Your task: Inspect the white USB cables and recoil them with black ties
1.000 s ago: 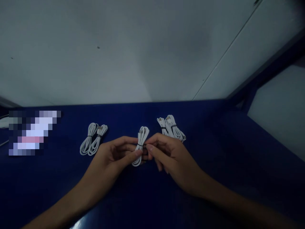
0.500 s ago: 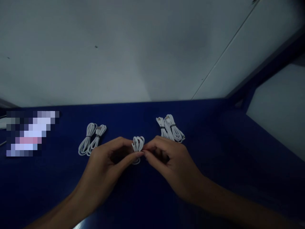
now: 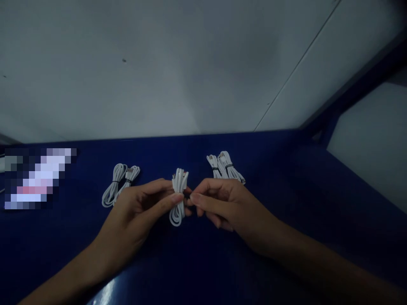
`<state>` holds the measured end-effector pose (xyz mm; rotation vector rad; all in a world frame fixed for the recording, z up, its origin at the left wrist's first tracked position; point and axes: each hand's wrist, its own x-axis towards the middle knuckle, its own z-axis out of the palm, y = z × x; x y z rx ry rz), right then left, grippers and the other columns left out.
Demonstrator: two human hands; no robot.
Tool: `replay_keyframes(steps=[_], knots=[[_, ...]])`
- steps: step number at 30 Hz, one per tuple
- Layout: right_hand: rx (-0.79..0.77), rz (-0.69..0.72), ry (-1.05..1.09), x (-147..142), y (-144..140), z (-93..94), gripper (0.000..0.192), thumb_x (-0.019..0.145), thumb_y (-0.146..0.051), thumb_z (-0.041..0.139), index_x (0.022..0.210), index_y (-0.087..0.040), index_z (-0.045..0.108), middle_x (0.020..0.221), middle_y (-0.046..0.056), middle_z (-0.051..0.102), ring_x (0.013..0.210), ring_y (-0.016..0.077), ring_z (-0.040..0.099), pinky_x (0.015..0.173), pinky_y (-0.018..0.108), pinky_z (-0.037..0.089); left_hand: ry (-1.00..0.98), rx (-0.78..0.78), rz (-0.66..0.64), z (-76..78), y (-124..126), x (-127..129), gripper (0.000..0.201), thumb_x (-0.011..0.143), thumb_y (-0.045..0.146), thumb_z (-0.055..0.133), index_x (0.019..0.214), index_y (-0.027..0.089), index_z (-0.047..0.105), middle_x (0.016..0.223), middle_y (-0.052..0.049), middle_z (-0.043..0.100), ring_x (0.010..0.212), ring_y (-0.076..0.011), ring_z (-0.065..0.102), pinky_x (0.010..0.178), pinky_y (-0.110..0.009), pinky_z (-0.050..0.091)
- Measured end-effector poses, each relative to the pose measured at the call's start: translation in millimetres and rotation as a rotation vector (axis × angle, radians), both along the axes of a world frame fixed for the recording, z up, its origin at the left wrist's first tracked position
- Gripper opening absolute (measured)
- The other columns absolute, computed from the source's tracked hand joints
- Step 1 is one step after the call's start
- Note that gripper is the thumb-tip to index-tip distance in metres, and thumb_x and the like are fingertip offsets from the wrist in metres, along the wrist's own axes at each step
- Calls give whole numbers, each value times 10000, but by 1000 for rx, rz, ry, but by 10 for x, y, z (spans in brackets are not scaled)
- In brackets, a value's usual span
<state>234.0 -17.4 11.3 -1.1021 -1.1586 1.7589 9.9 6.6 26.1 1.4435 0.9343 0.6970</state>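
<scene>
White coiled cable is pinched at its middle between left hand and right hand; 2 tied bundles lie left of the grip, more tied bundles behind right.

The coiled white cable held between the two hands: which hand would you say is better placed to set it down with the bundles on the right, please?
Probably the right hand: it pinches the coiled white cable at its middle and lies just in front of the right-side bundles. The left hand sits nearer the left-side bundles.

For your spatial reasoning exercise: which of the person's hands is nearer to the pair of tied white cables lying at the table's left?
Left. The left hand sits beside that tied cable pair; the right hand is farther right.
</scene>
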Motion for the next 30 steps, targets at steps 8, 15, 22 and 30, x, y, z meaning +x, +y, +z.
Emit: replay_keyframes(steps=[8,15,22,30], knots=[[73,-42,-93,-8,-44,14,207,1023,-376,793,884,-224,813,811,-12,746,548,78,517,511,219,427,88,105,18,16,12,-22,151,1063,329,766,1085,308,914,927,7,874,825,-177,799,790,-254,622],[237,-151,-228,37,-34,21,167,1029,-360,783,903,-266,842,626,-39,645,501,101,486,472,232,422,31,42,69,-96,17,-53,193,1022,311,836,1207,345,881,1022,15,897,923,-184,846,888,-265,633],[266,-182,-247,40,-68,-23,115,984,-372,845,949,-263,856,741,-7,755,556,114,582,485,242,456,17,63,151,-101,4,-53,102,952,281,901,1046,320,901,868,31,882,856,-189,838,836,-252,639],[831,-314,-572,-23,-121,-89,125,1030,-172,785,938,-255,794,770,-18,674,649,134,595,583,299,508,106,179,155,-71,-7,-5,37,923,287,904,902,311,885,799,58,835,785,-174,797,740,-214,625]])
